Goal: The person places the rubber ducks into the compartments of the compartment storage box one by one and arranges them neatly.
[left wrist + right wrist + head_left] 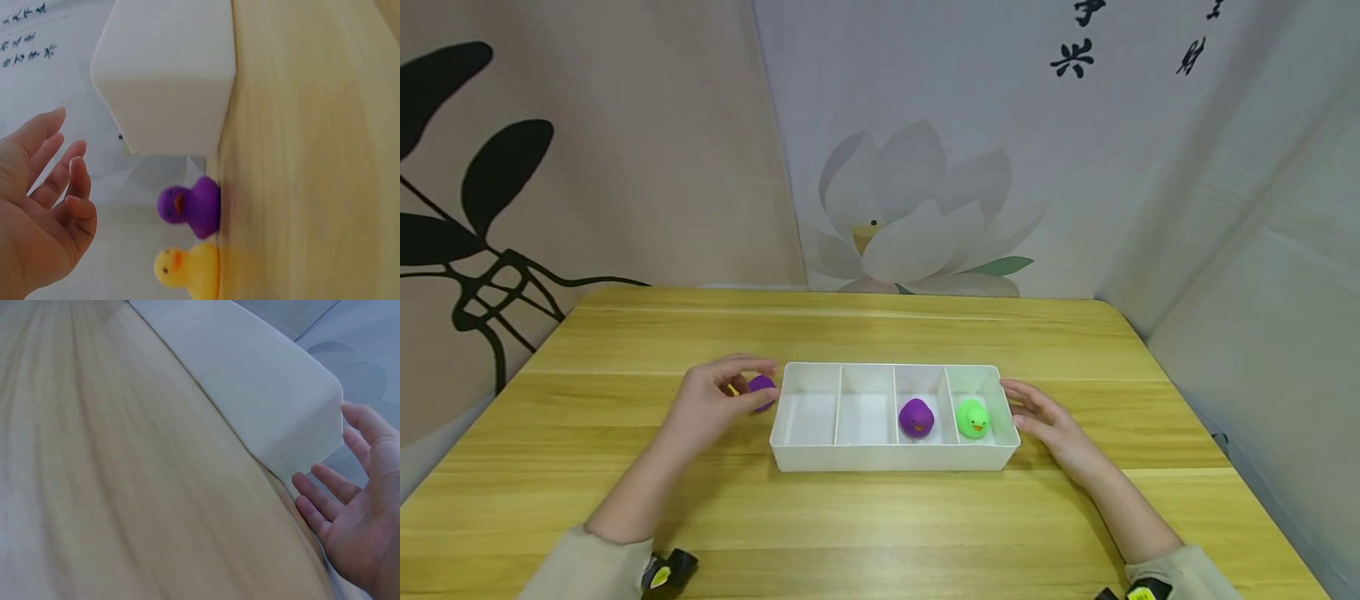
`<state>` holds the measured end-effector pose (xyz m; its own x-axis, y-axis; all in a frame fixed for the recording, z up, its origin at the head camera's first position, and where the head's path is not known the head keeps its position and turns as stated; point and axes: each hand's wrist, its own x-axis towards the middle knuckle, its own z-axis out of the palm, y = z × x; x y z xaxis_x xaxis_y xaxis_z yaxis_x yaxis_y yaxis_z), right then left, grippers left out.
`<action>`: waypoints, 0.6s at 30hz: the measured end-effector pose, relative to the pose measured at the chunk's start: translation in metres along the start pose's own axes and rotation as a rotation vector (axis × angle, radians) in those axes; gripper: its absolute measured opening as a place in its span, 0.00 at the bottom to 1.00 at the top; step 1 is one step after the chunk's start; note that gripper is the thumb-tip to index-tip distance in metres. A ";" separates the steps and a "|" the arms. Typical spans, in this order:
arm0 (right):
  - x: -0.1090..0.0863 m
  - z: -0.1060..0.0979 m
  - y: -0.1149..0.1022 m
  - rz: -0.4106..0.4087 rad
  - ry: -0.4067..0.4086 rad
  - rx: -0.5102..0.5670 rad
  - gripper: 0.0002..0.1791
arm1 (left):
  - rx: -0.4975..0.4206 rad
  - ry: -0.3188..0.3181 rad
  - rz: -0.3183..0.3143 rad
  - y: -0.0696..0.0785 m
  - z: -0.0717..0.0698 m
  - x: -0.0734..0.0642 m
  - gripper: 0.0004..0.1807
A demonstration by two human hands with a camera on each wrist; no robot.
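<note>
A white four-compartment box [887, 458] sits on the table. Its third compartment from the left holds a purple rubber duck [916, 418], and the rightmost one a green rubber duck [973, 419]. My left hand [718, 396] hovers by the box's left end, fingers loosely bent and empty. Past it, another purple rubber duck [199, 206] and a yellow rubber duck [197, 272] stand side by side on the tabletop; in the head view the hand hides most of them. At the box's right end is my right hand [362, 512], its relaxed fingertips right at the wall and rim.
The wooden table [880, 533] reaches back to a curtain [917, 83] printed with a lotus and dark characters. Another hanging cloth [1262, 292] borders the right side. Dark straps with small devices [670, 573] sit on both wrists.
</note>
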<state>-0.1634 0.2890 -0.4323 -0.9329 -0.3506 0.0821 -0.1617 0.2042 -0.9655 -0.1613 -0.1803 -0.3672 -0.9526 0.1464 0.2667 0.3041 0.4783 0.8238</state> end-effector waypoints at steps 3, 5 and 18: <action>0.000 0.001 -0.001 -0.001 -0.001 0.005 0.28 | 0.030 0.012 -0.014 -0.006 -0.005 -0.001 0.17; 0.000 0.001 -0.002 -0.001 0.001 0.007 0.28 | 0.053 0.016 -0.026 -0.010 -0.008 -0.001 0.17; -0.001 0.001 -0.003 -0.008 -0.002 0.000 0.28 | 0.097 0.027 -0.070 -0.036 -0.030 0.001 0.19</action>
<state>-0.1614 0.2876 -0.4296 -0.9309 -0.3542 0.0896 -0.1696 0.2017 -0.9647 -0.1735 -0.2235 -0.3812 -0.9706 0.0864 0.2245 0.2332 0.5681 0.7893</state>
